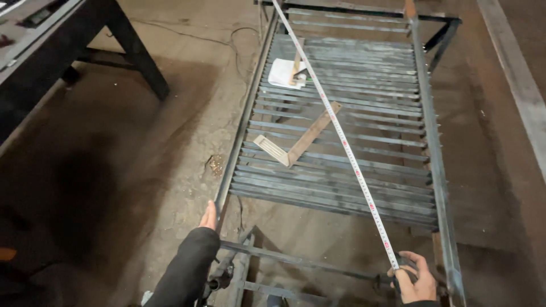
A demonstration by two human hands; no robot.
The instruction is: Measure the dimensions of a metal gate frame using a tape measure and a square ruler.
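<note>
Right hand [418, 278] grips the near end of a tape measure [341, 136] stretched diagonally away across the slatted metal frame [341, 182], left hand [209, 216] laid flat against the frame's near-left corner, a square [296, 145] lying further out.

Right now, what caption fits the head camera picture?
Right hand stretches a tape measure diagonally across a slatted steel frame; left hand touches its rail.

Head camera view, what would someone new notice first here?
A tape measure stretched diagonally across the slatted metal frame, its near end held in the right hand. The left hand rests on the frame's near left corner. A carpenter's square lies mid-frame, with a white cloth farther back.
</note>
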